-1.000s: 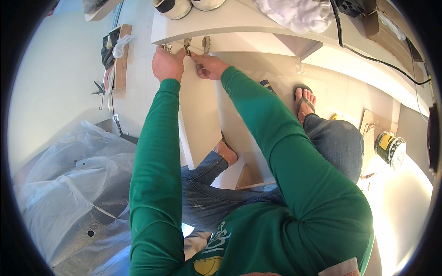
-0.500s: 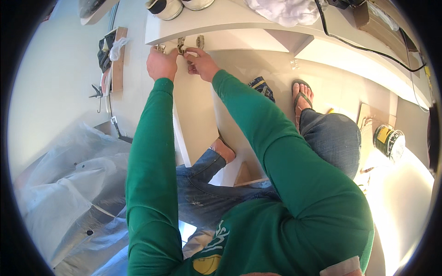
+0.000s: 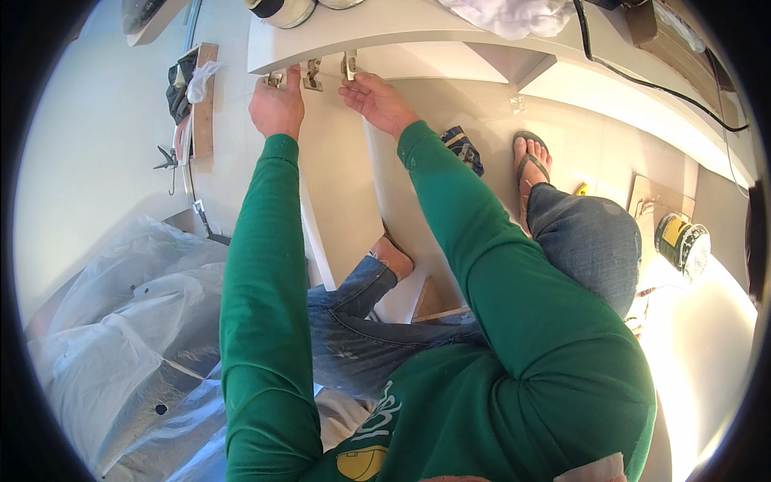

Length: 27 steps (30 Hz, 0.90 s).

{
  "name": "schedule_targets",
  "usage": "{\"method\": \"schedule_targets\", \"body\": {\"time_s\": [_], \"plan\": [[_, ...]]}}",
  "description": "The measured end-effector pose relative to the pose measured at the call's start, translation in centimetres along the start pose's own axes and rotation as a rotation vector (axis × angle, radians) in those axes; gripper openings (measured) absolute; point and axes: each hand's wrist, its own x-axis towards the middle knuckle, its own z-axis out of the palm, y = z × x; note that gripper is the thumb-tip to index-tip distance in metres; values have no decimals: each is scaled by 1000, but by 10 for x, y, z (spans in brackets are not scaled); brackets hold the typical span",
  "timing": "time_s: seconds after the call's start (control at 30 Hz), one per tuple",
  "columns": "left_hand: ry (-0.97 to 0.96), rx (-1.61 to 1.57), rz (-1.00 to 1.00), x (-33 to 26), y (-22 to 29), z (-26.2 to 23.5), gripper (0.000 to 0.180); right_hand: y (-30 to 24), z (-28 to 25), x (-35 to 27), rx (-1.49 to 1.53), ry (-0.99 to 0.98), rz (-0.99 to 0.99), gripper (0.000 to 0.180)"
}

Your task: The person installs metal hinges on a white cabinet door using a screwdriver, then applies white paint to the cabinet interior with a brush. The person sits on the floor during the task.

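A white door panel (image 3: 341, 193) stretches from the cabinet down toward my legs. Along its far end sit metal hinges: a left hinge (image 3: 275, 79), a middle hinge (image 3: 312, 75) and a right hinge (image 3: 348, 66). My left hand (image 3: 277, 110) is closed round the panel's far left corner beside the left hinge, thumb pointing up; its other fingers are partly hidden. At the right hinge, my right hand (image 3: 377, 102) has its fingertips closed on the lower part, the other fingers loosely curled. Neither hand touches the middle hinge.
The white cabinet (image 3: 385, 44) overhangs the hinges, with shoes (image 3: 285, 11) and a white cloth (image 3: 514, 16) on top. A black cable (image 3: 642, 84) hangs at right. A paint can (image 3: 681, 245) stands beyond my knee. Plastic sheeting (image 3: 136, 321) covers the lower left.
My right hand has left the middle hinge and moved right to the right hinge. My left hand stays at the panel's corner. The whole view has shifted slightly.
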Motion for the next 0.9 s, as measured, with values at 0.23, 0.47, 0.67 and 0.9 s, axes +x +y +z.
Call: {"method": "schedule_targets", "body": {"time_s": [0.23, 0.47, 0.67, 0.9], "plan": [[-24, -50, 8, -4, 3, -5, 76, 8, 26, -3, -45, -125, 63, 17], [-77, -53, 47, -3, 2, -7, 75, 23, 60, 4, -277, 78, 71, 26], [-29, -43, 46, -2, 0, -2, 70, 25, 58, 10, -287, 98, 6, 27], [-9, -36, 74, -1, -2, -1, 66, 33, 33, 22, -129, 119, -46, 19]]}}
